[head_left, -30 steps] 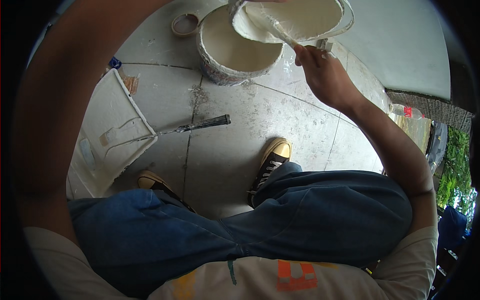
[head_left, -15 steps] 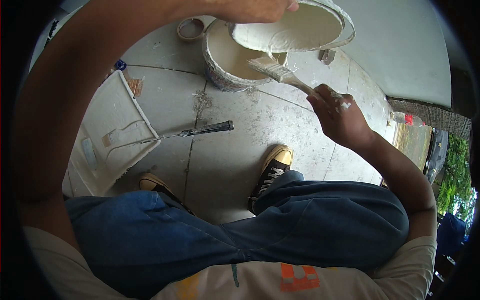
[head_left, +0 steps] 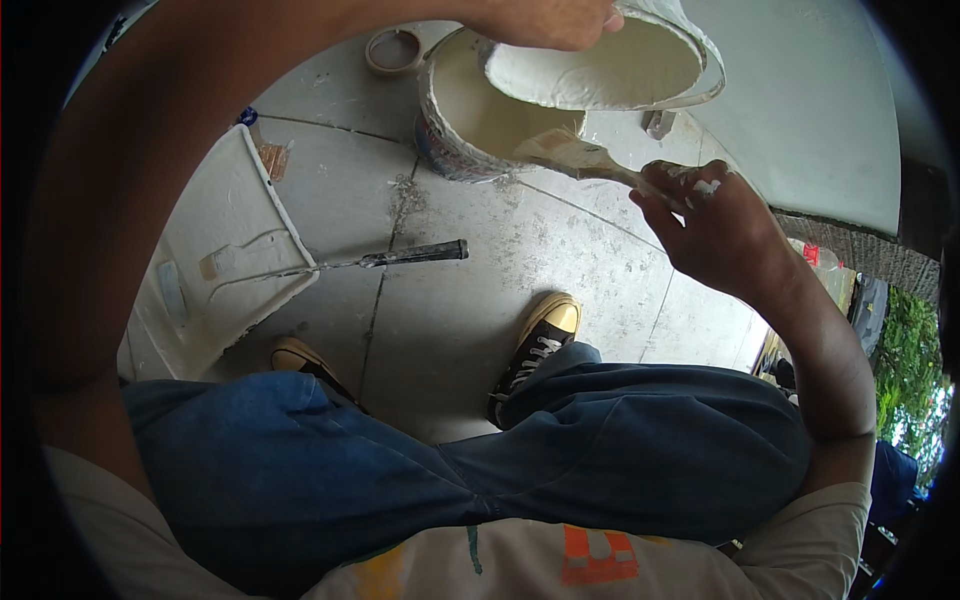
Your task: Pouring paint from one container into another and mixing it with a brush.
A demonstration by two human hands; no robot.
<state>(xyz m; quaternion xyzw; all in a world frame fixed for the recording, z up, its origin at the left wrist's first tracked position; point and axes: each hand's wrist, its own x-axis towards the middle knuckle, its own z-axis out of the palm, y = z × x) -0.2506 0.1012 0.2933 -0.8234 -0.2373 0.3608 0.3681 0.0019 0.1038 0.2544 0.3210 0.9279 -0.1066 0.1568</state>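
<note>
My left hand point(head_left: 555, 22) grips the rim of a white paint-coated bucket point(head_left: 615, 68), tilted on its side with its mouth facing me. Below it stands a larger paint bucket point(head_left: 437, 140) holding pale, off-white paint, its rim and wall smeared. My right hand point(head_left: 725, 225), with white paint on the knuckles, is closed round the handle of a paintbrush point(head_left: 585, 155). The brush's bristles are over the near right rim of the larger bucket, below the tilted bucket's lip; I cannot tell whether they touch the rim.
A white paint tray point(head_left: 225, 215) lies at the left, with a paint roller's black handle point(head_left: 425, 253) sticking out over its edge. A tape roll point(head_left: 393, 50) is beside the larger bucket. My shoes point(head_left: 545, 330) rest on grey tiles. A pale wall point(head_left: 800, 110) rises at the right, near a plastic bottle point(head_left: 820, 257).
The brush has dropped slightly from the tilted bucket's lip toward the larger bucket's rim. My right hand has shifted right. The tilted bucket stays in my left hand.
</note>
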